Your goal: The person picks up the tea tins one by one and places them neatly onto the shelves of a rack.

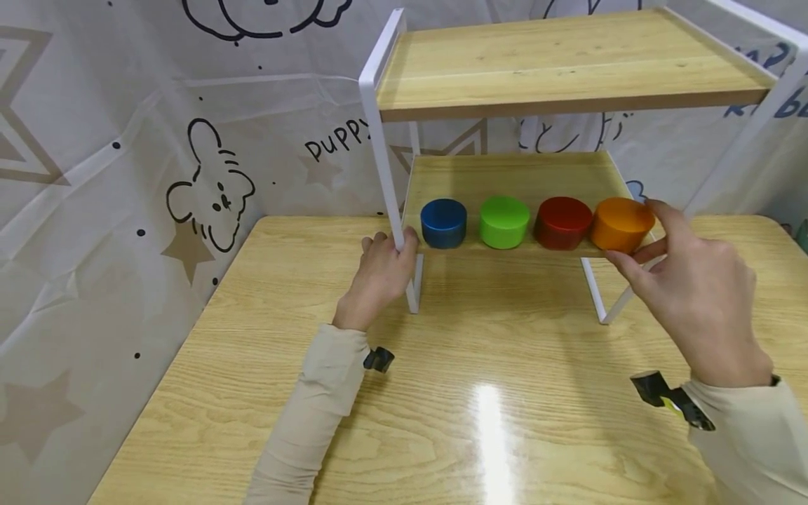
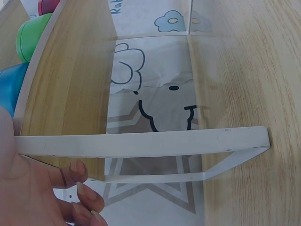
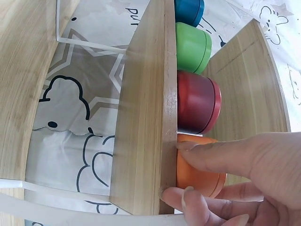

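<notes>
Four round tins stand in a row on the lower board [image 1: 511,168] of a two-tier shelf: a blue tin [image 1: 444,224], a green tin [image 1: 504,223], a red tin [image 1: 563,223] and an orange tin [image 1: 621,224]. My right hand [image 1: 701,301] holds the orange tin at the row's right end, thumb on its front side and forefinger at its far right. In the right wrist view, the orange tin [image 3: 197,176] sits close beside the red one. My left hand [image 1: 381,273] grips the white metal frame [image 1: 384,161] at the lower board's left end, fingers curled behind it.
Above the tins spans the upper wooden board [image 1: 568,63]. White frame legs [image 1: 593,289] stand on the wood-grain table [image 1: 480,337]. A printed cloth [image 1: 126,175] with cartoon drawings hangs behind and to the left.
</notes>
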Tool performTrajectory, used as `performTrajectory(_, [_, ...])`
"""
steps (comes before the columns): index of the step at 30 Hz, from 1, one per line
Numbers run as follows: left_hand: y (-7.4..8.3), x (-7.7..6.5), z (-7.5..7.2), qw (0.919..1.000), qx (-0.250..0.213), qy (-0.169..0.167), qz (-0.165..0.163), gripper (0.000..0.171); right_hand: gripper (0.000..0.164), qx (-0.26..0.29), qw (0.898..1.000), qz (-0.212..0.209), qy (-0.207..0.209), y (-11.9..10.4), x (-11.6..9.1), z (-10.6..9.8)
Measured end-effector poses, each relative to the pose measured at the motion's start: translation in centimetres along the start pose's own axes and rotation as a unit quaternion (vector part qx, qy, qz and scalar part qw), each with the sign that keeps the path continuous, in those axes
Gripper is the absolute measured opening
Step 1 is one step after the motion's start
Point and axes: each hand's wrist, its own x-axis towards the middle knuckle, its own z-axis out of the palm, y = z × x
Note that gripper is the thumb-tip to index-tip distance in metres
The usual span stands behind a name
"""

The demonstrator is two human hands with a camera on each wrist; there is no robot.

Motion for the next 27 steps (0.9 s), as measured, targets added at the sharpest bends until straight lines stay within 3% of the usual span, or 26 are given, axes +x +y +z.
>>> performTrajectory(9, [0.00,-0.07,0.08,1.0000,-0.003,-0.003,0.007,0.057,0.063,0.006,1.000,0.007,0.000,0.31,-0.01,0.04])
performTrajectory(27, [-0.23,0.10,0.00,0.9997,0.009,0.006,0.021,0.054,0.064,0.019,0.999,-0.020,0.040,0.77,0.29,0.73])
